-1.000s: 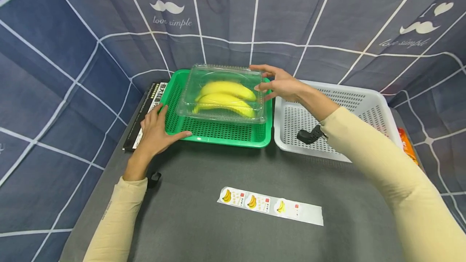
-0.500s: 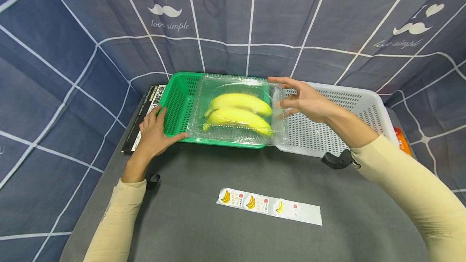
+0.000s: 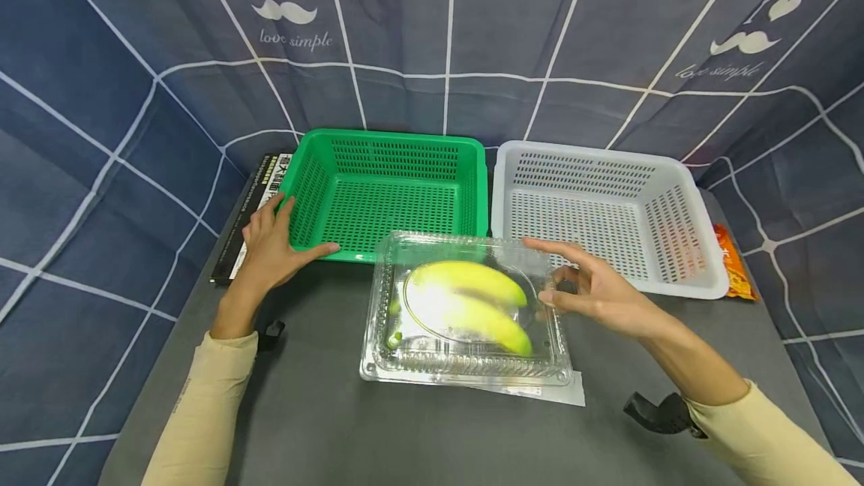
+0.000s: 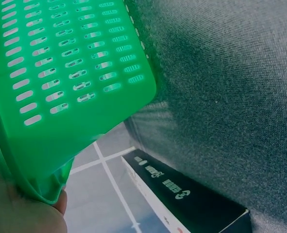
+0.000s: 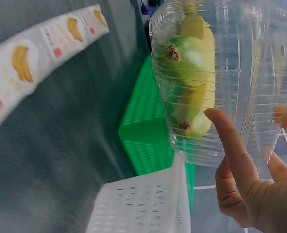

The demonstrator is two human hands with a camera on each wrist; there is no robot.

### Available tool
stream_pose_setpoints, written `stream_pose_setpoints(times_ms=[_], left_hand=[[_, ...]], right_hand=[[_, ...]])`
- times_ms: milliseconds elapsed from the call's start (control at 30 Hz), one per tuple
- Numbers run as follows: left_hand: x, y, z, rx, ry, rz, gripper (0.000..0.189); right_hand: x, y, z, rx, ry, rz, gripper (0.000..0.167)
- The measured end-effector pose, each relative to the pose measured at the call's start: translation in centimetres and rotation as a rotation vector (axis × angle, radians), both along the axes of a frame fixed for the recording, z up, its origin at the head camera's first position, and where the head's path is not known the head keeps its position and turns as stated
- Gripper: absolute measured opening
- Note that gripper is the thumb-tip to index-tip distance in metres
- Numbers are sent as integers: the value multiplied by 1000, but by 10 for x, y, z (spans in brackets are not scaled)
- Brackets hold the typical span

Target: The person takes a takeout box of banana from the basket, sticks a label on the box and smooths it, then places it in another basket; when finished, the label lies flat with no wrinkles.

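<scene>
My right hand (image 3: 601,287) holds a clear plastic clamshell container (image 3: 466,371) by its right side, thumb and fingers pinching the wall. Two bananas (image 3: 472,280) lie inside, and their cut ends show in the right wrist view. The container is above the table in front of the baskets, covering most of a strip of banana labels (image 3: 567,390). At the front left corner of the green basket (image 3: 394,205), my left hand (image 3: 273,253) grips the rim, with the thumb along the front edge. The left wrist view shows the basket wall (image 4: 94,111) beside that hand.
A white basket (image 3: 574,216) stands right of the green one. Left of the green basket lies a black box (image 3: 253,208). An orange packet (image 3: 736,265) sits beyond the white basket. Grid-patterned cloth (image 3: 398,28) hangs behind and at both sides.
The right hand has brought the container with the bananas out of the green basket, toward me and slightly right, over the label strip. The left hand has stayed on the basket rim.
</scene>
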State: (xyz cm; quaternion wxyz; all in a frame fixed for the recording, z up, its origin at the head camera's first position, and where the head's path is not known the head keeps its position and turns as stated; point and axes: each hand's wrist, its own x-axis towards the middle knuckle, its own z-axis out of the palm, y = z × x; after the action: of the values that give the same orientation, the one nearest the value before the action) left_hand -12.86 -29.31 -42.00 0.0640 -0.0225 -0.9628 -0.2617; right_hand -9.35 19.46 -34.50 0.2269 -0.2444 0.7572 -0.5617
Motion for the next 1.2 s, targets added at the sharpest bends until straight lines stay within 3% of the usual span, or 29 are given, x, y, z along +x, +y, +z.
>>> stream_pose_setpoints(times_ms=[200, 400, 500, 833, 1200], left_hand=[[0, -1, 4, -13, 4, -1, 112], [-1, 0, 9, -12, 13, -8, 111], [-1, -1, 11, -13, 8, -1, 112], [1, 0, 6, -11, 5, 5, 110], [2, 2, 1, -6, 6, 6, 109]], right_hand=[[27, 5, -11, -3, 128, -21, 68], [46, 11, -31, -23, 133, -59, 70], [47, 15, -43, -6, 110, -85, 69], [34, 17, -85, 146, 151, -139, 70], [28, 14, -94, 124, 132, -130, 70]])
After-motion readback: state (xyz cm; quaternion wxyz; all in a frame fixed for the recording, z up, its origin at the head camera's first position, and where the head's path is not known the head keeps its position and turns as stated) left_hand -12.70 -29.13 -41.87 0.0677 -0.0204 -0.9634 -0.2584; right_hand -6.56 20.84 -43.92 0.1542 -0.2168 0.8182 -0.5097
